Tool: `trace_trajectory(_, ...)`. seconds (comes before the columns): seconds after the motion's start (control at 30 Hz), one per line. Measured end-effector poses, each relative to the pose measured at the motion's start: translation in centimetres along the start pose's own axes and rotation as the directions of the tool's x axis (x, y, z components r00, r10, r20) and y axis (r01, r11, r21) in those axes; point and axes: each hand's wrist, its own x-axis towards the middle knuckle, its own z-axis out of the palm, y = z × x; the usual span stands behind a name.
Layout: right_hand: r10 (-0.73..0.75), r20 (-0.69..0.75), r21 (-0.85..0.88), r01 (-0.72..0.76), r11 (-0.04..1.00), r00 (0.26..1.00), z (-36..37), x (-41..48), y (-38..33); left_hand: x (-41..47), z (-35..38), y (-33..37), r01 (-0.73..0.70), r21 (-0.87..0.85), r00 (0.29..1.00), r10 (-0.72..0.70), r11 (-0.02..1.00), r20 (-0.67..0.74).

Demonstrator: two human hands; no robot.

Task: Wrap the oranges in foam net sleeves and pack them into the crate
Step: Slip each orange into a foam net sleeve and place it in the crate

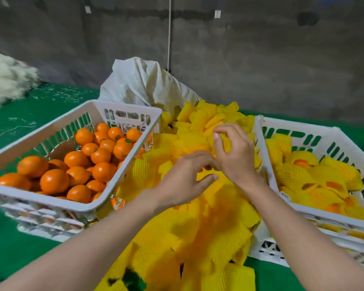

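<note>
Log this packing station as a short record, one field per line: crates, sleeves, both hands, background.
left crate: bare oranges, unwrapped
right crate: wrapped oranges in yellow netting
between crates: pile of foam net sleeves
left hand: pinches held sleeve atop the pile
right hand: grip on the same sleeve
orange inside it: cannot tell
behind: white sack
surface: green table

Right crate (298, 123) cropped at edge, white heap (6, 80) blurred

Bare left forearm (88, 242) and right forearm (298, 232), bare left hand (183, 181) and right hand (235, 158), short-nailed fingers (216, 139).
</note>
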Motion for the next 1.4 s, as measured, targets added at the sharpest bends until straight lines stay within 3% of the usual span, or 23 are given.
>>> trace_trajectory(0.1,-0.079,0.117,0.080,0.070,0.994,0.990,3.6,-1.3,-4.2,-3.2,-5.9,-2.8,0.138,0.029,0.981,-0.133,0.990,-0.138)
trace_trajectory(0.2,-0.147,0.221,0.162,0.113,0.980,0.964,7.6,-2.1,-8.5,-6.1,-11.4,-6.3,0.304,0.068,0.919,-0.273,0.950,-0.285)
trace_trajectory(0.37,-0.141,0.461,0.213,0.045,0.976,0.876,14.5,-1.6,-14.3,-9.4,-18.6,-12.0,0.546,0.113,0.808,-0.486,0.830,-0.333)
trace_trajectory(0.47,0.004,0.696,0.044,-0.048,0.998,0.718,18.0,-1.1,-15.3,-11.2,-21.5,-15.3,0.630,0.208,0.768,-0.559,0.748,-0.313)
trace_trajectory(0.53,0.098,0.806,-0.097,-0.033,0.995,0.584,19.9,-0.9,-15.2,-12.1,-23.2,-17.6,0.633,0.351,0.774,-0.576,0.690,-0.265)
trace_trajectory(0.6,0.147,0.872,-0.168,0.003,0.986,0.466,21.7,-0.6,-15.0,-12.5,-24.5,-19.5,0.604,0.563,0.752,-0.638,0.564,-0.166)
trace_trajectory(0.63,0.160,0.896,-0.186,0.022,0.982,0.413,22.7,-0.3,-15.0,-12.6,-25.0,-20.3,0.590,0.652,0.705,-0.698,0.475,-0.129)
trace_trajectory(0.73,0.150,0.956,-0.185,0.120,0.975,0.252,26.1,0.9,-15.4,-13.0,-26.0,-21.9,0.456,0.836,0.551,-0.834,0.305,0.004)
trace_trajectory(0.87,0.267,0.957,-0.286,0.193,0.939,0.115,31.0,1.7,-15.2,-13.0,-25.6,-23.3,0.267,0.924,0.509,-0.854,0.274,0.106)
trace_trajectory(0.93,0.379,0.920,-0.390,0.142,0.910,0.100,33.0,2.0,-14.7,-12.9,-25.0,-23.5,0.186,0.956,0.528,-0.843,0.226,0.097)
trace_trajectory(1.0,0.470,0.876,-0.472,-0.003,0.881,0.106,34.7,2.0,-14.0,-12.9,-24.5,-23.9,0.137,0.971,0.539,-0.837,0.196,0.093)
trace_trajectory(1.1,0.553,0.827,-0.527,-0.204,0.825,0.098,36.6,-0.2,-13.3,-12.8,-24.2,-24.3,0.151,0.967,0.497,-0.862,0.204,0.104)
trace_trajectory(1.17,0.576,0.807,-0.529,-0.271,0.804,0.135,37.3,-1.7,-13.0,-12.6,-23.9,-24.2,0.135,0.965,0.458,-0.878,0.226,0.141)
trace_trajectory(1.33,0.542,0.819,-0.492,-0.254,0.833,0.189,37.6,-1.2,-12.5,-12.4,-24.4,-23.9,0.112,0.957,0.424,-0.884,0.268,0.198)
trace_trajectory(1.4,0.502,0.855,-0.478,-0.179,0.860,0.129,37.1,-0.5,-13.1,-12.4,-24.8,-23.7,0.101,0.952,0.427,-0.877,0.291,0.222)
